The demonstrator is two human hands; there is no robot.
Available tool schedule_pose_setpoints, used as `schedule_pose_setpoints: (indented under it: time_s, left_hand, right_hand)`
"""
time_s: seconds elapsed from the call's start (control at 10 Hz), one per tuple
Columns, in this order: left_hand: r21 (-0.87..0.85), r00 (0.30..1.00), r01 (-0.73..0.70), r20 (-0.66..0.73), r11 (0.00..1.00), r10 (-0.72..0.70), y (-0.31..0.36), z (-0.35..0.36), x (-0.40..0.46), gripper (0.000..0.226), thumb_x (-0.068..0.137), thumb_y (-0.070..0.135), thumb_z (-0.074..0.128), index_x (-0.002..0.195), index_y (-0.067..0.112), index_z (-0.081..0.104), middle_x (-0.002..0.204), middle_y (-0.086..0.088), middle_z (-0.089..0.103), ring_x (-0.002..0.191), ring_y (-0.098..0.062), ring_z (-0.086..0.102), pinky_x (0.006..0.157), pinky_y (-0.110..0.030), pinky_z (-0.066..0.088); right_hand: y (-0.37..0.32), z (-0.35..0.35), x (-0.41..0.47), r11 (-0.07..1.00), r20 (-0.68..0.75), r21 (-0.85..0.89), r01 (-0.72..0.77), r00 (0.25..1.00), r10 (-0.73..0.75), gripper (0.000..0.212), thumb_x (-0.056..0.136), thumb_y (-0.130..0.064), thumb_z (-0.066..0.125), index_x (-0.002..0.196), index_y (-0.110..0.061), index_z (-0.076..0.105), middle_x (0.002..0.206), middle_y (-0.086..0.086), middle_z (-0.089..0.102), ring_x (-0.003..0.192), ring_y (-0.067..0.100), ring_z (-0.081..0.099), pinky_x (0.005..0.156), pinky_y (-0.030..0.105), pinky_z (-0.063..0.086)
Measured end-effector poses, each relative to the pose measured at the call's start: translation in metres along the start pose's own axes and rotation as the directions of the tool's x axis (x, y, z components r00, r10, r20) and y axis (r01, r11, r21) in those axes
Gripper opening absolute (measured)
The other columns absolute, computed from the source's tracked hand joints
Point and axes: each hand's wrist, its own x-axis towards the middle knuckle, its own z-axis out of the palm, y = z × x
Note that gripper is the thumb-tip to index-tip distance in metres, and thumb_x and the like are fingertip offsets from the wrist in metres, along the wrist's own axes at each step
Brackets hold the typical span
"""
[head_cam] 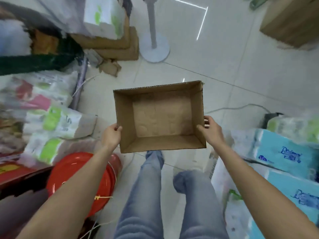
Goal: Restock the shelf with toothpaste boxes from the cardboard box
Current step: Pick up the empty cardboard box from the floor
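1. While both hands hold it up over the floor, the open brown cardboard box (160,116) sits between them with only its bare bottom showing; the left hand (111,133) grips the left wall, thumb curled over the rim, and the right hand (209,129) grips the right wall, thumb inside and fingers outside.
2. Left of the left hand lie stacked plastic-wrapped packs with green and pink print (51,118), and below that forearm a round red lidded bucket (82,180) stands on the floor.
3. Right of the right hand are light blue wrapped packs with blue script (283,152).
4. Beyond the hands stand a white round-based pole stand (154,49), flattened brown cardboard sheets (119,47) and, far right, another brown carton (291,23).
5. The floor of glossy white tiles (215,57) reflects strip lights; a thin white cable (238,107) runs across it.
6. Below the box, legs in blue jeans (146,195) cover the floor. The left edge is blurred, so the goods there are hard to make out.
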Motion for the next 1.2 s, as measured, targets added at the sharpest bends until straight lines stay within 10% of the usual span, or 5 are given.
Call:
schedule_pose_setpoints:
  time_s: [0.4,0.7,0.8,1.0,1.2]
  left_hand:
    - [-0.292,0.935,0.238,-0.189,0.926,-0.3,-0.11,-0.039,0.176,0.029,0.094,0.024,0.052,0.115,0.007,0.062,0.114,-0.015,0.066,0.106,-0.032,0.059,0.082,-0.033,0.042]
    - [-0.713,0.919,0.209,-0.091,0.669,-0.384,-0.153,0.062,0.325,0.058,0.092,0.002,0.045,0.141,0.029,0.032,0.112,0.003,0.053,0.084,-0.019,0.055,0.067,-0.029,0.047]
    - [-0.789,0.879,0.228,-0.085,0.57,-0.47,-0.168,0.082,0.367,0.056,0.097,0.013,0.038,0.139,0.047,0.024,0.123,0.013,0.044,0.096,-0.023,0.054,0.069,-0.035,0.056]
    - [-0.901,0.819,0.184,-0.079,0.392,-0.568,-0.174,0.09,0.407,0.044,0.093,0.02,0.051,0.136,0.018,0.039,0.13,-0.003,0.055,0.115,-0.024,0.054,0.102,-0.04,0.043]
    - [-0.978,0.825,0.203,0.15,0.038,-0.544,-0.152,0.06,0.398,0.082,0.07,0.03,0.067,0.143,0.01,0.034,0.143,-0.004,0.045,0.127,-0.02,0.043,0.11,-0.035,0.03]
  right_hand:
    - [-0.145,0.228,0.182,0.997,0.133,-0.049,0.061,0.99,-0.054,0.039,0.083,0.006,0.038,0.108,-0.02,0.052,0.08,0.008,0.057,0.081,0.03,0.063,0.078,0.045,0.058]
    - [-0.17,0.357,0.334,0.986,0.22,0.163,0.037,0.973,-0.073,0.025,0.086,0.001,0.049,0.105,-0.012,0.057,0.082,0.009,0.057,0.063,0.02,0.061,0.06,0.023,0.057]
    - [-0.183,0.402,0.365,0.976,0.267,0.212,0.056,0.957,-0.113,0.029,0.086,-0.003,0.052,0.114,-0.01,0.058,0.086,0.005,0.059,0.073,0.019,0.06,0.065,0.022,0.056]
    - [-0.211,0.456,0.377,0.987,0.559,0.135,0.089,0.816,-0.15,0.062,0.091,-0.019,0.056,0.143,-0.018,0.022,0.146,0.006,0.035,0.13,0.022,0.04,0.107,0.046,0.035]
    - [-0.225,0.466,0.337,0.968,0.745,-0.107,0.227,0.663,-0.073,0.067,0.097,-0.023,0.047,0.151,-0.025,0.006,0.157,-0.006,0.017,0.142,0.018,0.022,0.106,0.038,0.028]
